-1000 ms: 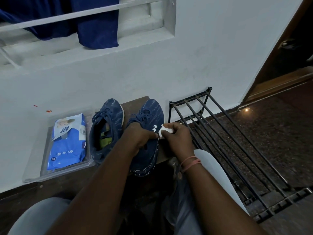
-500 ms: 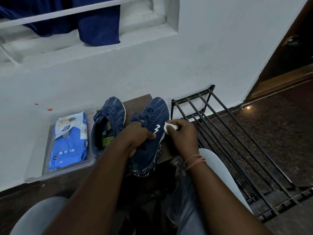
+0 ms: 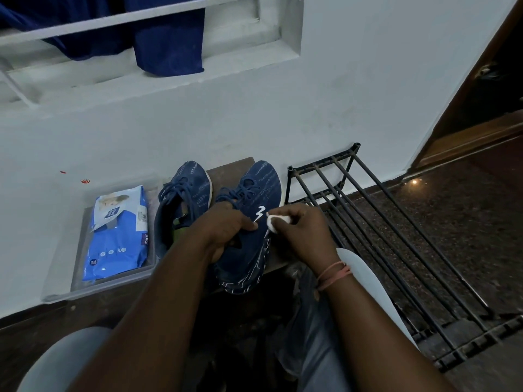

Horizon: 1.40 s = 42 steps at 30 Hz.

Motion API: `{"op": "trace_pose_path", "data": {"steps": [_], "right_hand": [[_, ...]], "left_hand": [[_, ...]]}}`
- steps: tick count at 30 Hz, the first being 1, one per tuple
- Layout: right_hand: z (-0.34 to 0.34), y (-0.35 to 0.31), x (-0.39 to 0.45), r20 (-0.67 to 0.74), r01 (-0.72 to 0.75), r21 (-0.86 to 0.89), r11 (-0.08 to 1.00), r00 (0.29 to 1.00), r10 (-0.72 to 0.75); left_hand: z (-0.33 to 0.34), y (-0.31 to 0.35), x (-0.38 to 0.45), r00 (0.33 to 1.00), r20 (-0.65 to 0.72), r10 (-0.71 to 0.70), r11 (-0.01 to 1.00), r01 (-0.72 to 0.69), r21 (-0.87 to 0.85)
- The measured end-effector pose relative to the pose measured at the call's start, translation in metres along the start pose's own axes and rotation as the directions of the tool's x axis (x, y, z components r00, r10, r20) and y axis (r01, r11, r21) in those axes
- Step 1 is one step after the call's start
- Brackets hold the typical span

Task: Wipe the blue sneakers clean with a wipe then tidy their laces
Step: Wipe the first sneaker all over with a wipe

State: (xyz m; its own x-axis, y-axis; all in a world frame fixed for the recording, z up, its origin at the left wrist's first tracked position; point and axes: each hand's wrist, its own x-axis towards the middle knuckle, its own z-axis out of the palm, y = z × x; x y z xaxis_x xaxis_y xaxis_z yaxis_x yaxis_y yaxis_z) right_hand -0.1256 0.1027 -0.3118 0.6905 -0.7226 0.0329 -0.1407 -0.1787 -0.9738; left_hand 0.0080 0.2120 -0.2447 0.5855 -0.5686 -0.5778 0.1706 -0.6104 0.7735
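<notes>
A pack of wipes (image 3: 119, 233) is seen in a clear tray (image 3: 76, 281) at the left, against the wall. Beside it, the first sneaker (image 3: 184, 199) is left standing on the brown desk (image 3: 229, 168), untouched. The second sneaker (image 3: 252, 236) is steadied by the left hand (image 3: 226, 230), whose grip is curled round its collar. A balled white wipe (image 3: 276, 222) is pinched in the grip of the right hand (image 3: 302, 233) and pressed to the sneaker's outer side, just beside the white logo. Compared with a second ago, the wipe has been shifted slightly along that side, so wiping is judged to be under way; the laces are not yet tidied. A black metal rack (image 3: 368, 222) stands at the right.
</notes>
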Motion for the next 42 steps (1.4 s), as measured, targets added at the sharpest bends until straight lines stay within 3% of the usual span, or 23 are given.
{"op": "trace_pose_path", "data": {"steps": [2,5,9,15,20,23,26,31,35,36,39,40,42], "right_hand": [[0.001,-0.001,0.001,-0.021,-0.007,-0.013,1.000,1.000,0.007],[0.000,-0.007,-0.004,0.154,0.014,-0.014,1.000,0.988,-0.012],[0.001,-0.005,-0.001,-0.038,-0.016,-0.013,1.000,0.999,0.016],[0.006,-0.018,-0.006,0.054,0.030,0.033,0.999,0.998,-0.032],[0.014,-0.016,-0.009,0.057,0.020,-0.045,0.999,0.998,-0.018],[0.014,-0.020,-0.016,0.147,0.063,-0.058,0.996,0.988,-0.054],[0.012,-0.025,-0.015,0.225,0.069,0.001,0.998,0.972,-0.067],[0.026,-0.019,0.002,-0.077,-0.012,-0.072,0.997,0.997,0.007],[0.013,-0.030,-0.009,0.220,0.059,-0.059,0.996,0.974,-0.045],[0.012,-0.030,-0.010,0.232,0.077,-0.080,0.994,0.971,-0.056],[0.016,-0.023,-0.004,-0.006,0.064,-0.175,0.983,0.998,-0.066],[0.017,-0.022,-0.003,-0.014,0.079,-0.176,0.981,0.996,-0.083],[0.016,-0.023,-0.004,0.138,0.139,-0.117,0.983,0.983,-0.123]], "left_hand": [[0.000,0.000,0.000,1.000,-0.003,0.000,1.000,0.000,0.007],[-0.001,0.001,-0.002,1.000,0.011,0.002,1.000,-0.003,0.016],[0.005,0.004,-0.010,1.000,-0.010,-0.008,0.999,0.009,0.039],[-0.001,-0.004,-0.020,0.998,0.005,-0.065,0.997,0.064,0.053],[0.008,-0.011,-0.025,0.997,0.037,-0.064,0.967,0.071,-0.244],[0.013,-0.014,-0.019,0.995,-0.060,-0.075,0.952,0.053,-0.303],[0.009,-0.016,-0.022,0.994,-0.060,-0.094,0.927,0.066,-0.368],[0.009,-0.016,-0.031,0.997,0.001,-0.072,0.936,0.067,-0.346],[0.008,-0.015,-0.028,0.994,-0.025,-0.109,0.933,0.094,-0.348],[0.007,-0.015,-0.027,0.994,-0.024,-0.108,0.932,0.093,-0.351],[0.009,-0.016,-0.028,0.995,-0.027,-0.096,0.941,0.082,-0.329],[0.009,-0.016,-0.028,0.995,-0.031,-0.091,0.943,0.077,-0.325],[0.007,-0.017,-0.027,0.994,-0.046,-0.098,0.941,0.077,-0.328]]}}
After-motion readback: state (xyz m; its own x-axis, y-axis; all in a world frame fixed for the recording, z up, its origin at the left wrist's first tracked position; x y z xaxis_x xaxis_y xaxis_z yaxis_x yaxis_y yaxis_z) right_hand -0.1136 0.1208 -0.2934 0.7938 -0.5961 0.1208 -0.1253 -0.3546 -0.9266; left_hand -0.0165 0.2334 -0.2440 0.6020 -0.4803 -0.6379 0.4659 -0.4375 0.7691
